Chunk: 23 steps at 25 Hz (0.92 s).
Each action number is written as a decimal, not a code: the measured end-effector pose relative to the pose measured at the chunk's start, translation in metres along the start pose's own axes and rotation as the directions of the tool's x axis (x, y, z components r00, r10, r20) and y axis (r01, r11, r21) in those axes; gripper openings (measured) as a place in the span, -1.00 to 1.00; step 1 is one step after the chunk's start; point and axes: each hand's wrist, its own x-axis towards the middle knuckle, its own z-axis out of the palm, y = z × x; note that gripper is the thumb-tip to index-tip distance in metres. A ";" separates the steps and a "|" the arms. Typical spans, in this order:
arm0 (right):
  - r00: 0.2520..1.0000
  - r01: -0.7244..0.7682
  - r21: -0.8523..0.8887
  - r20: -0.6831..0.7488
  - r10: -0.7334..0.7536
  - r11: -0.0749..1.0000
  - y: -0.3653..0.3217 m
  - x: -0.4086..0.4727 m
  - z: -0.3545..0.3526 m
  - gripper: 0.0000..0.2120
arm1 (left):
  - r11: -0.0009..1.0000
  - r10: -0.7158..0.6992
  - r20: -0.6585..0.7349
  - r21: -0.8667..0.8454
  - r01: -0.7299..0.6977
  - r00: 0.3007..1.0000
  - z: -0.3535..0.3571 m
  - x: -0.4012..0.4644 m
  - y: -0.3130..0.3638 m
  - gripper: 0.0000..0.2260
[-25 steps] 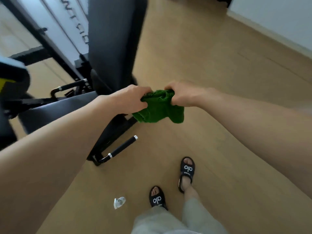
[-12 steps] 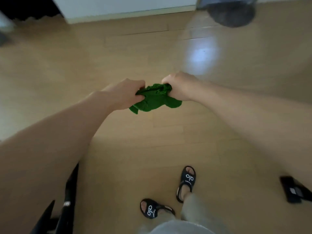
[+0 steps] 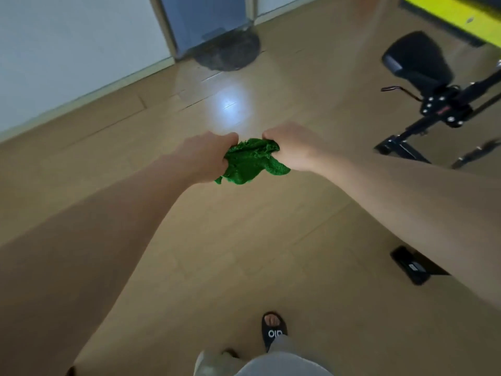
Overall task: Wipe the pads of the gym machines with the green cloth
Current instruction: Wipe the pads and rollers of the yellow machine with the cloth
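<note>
nearest to me, at the bottom of the view, are my light grey trouser legs (image 3: 271,362) and one black slide sandal with white letters (image 3: 273,331) on my foot, flat on the pale wooden plank floor (image 3: 244,253). both my bare forearms stretch forward from the lower corners and meet above the floor in the middle of the view.

my left hand (image 3: 206,157) is clenched on the left end of the crumpled green terry cloth (image 3: 250,162), and my right hand (image 3: 291,147) is clenched on its right end. the cloth is bunched between the two fists, held in the air over the floor, touching nothing but my hands. its long axis runs left to right from one fist to the other, roughly level, and loose folds sag down from that line, with one flap hanging below my right hand and a corner pointing down under my left.

under my right forearm a small flat black object (image 3: 409,267) lies on the floor; i cannot tell what it is. farther off to the right stands a black metal gym machine frame (image 3: 444,109) with a black padded seat (image 3: 417,58), well apart from the cloth. beyond it, at the top right corner, is a bright yellow panel (image 3: 458,12). a bright patch of light (image 3: 227,104) shines on the floor ahead of my hands. farthest away are a dark round mat (image 3: 230,52) at the foot of a grey door (image 3: 206,20), and a white wall (image 3: 76,42) to its left.
</note>
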 end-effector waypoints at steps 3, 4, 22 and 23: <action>0.994 -0.074 0.041 -0.072 0.077 0.996 0.063 0.016 -0.024 -0.81 | 0.995 0.096 -0.021 0.043 -0.095 0.995 -0.019 0.081 0.028 -0.68; 0.988 -0.112 0.053 -0.102 0.117 0.992 0.084 0.022 -0.032 -0.79 | 0.990 0.129 -0.029 0.061 -0.127 0.991 -0.026 0.108 0.036 -0.68; 0.586 -0.432 0.731 -0.218 0.780 0.528 0.455 0.058 -0.212 -0.90 | 0.603 0.797 -0.073 0.028 -0.798 0.600 -0.155 0.563 0.326 -0.77; 0.562 -0.354 0.828 -0.184 0.807 0.435 0.481 0.063 -0.223 -0.90 | 0.603 0.797 -0.076 0.063 -0.795 0.599 -0.162 0.587 0.342 -0.78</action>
